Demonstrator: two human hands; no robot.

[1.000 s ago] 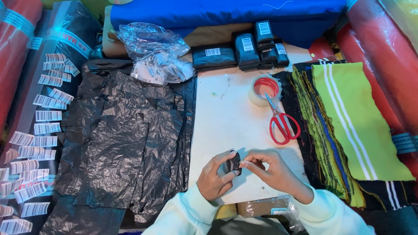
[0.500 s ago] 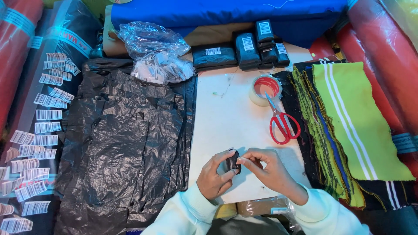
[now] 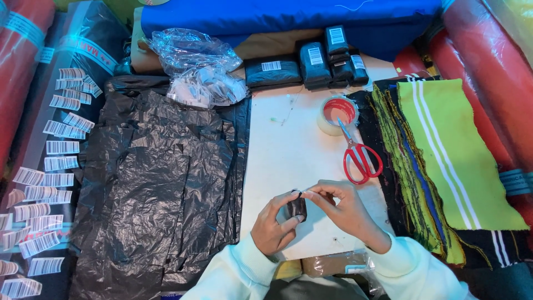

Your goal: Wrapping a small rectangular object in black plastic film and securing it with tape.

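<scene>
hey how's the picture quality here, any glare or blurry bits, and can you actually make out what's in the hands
Head view: even, bright light with soft shadows. Glare glints off the clear plastic bag and the black plastic sheets. Edges bow slightly, wide-lens style. The centre is sharp: left hand and right hand pinch a small dark piece, too small to identify. Red scissors read crisply.

Textile packing workshop, probably: white worktable [image 3: 288, 161] flanked by stacked fabric swatches [image 3: 438, 161] right, black plastic bags [image 3: 155, 183] and barcode stickers [image 3: 55, 161] left, fabric rolls [image 3: 488, 61] beyond.
</scene>
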